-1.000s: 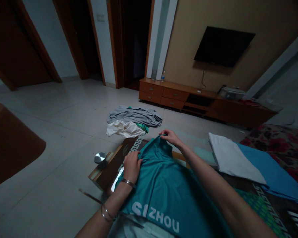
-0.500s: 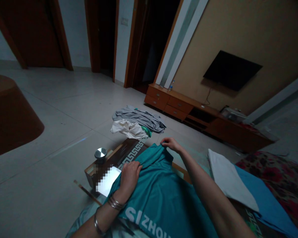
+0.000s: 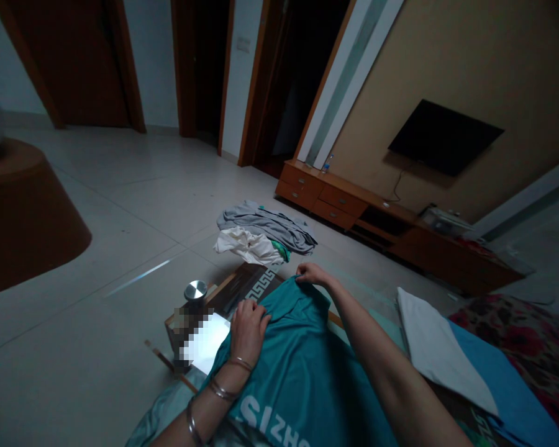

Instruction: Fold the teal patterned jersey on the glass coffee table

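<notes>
A teal shirt (image 3: 302,372) with white lettering lies spread on a low table (image 3: 242,282) in front of me. My left hand (image 3: 248,329), with bangles on the wrist, is closed on the shirt's left collar edge. My right hand (image 3: 311,274) pinches the far collar edge of the same shirt, near the table's far side.
A round metal lid (image 3: 195,290) sits on the table's left corner. A pile of grey and white clothes (image 3: 261,233) lies on the tiled floor beyond. Folded white cloth (image 3: 438,354) and blue cloth (image 3: 503,385) rest at the right. A wooden TV cabinet (image 3: 391,223) lines the wall.
The view has tilted and shifted, so the room appears lower and more slanted. Both hands keep their grip on the shirt collar, having barely moved on it.
</notes>
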{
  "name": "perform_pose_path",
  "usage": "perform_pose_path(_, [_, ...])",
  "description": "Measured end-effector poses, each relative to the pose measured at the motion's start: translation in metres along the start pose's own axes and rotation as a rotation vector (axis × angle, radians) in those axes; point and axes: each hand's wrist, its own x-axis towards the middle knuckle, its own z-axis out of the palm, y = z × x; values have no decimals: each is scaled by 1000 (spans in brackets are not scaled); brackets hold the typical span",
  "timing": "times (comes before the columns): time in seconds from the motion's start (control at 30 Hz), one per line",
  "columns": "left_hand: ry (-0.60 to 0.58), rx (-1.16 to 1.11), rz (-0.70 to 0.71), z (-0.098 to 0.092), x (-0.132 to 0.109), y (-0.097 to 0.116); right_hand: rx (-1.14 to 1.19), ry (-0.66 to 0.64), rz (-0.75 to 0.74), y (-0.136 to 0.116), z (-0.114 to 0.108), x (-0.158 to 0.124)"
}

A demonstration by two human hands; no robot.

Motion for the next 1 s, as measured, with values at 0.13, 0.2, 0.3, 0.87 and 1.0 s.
perform_pose_path(0.13, [38, -55, -2, 2, 1, 0, 142, 70, -28, -4, -11, -24])
perform_pose_path(0.2, [-7, -89, 19, 3, 1, -1, 265, 79, -46, -6, -16, -36])
perform_pose_path(0.3, [-43, -157, 19, 4, 5, -2, 487, 83, -55, -10, -25, -47])
perform_pose_path(0.87, [-243, -129, -249, -11, 59, -16, 136, 397, 181, -22, 2, -7])
perform_pose_path(1.0, [-294, 73, -168, -8, 59, -10, 58, 448, 289, -7, -12, -35])
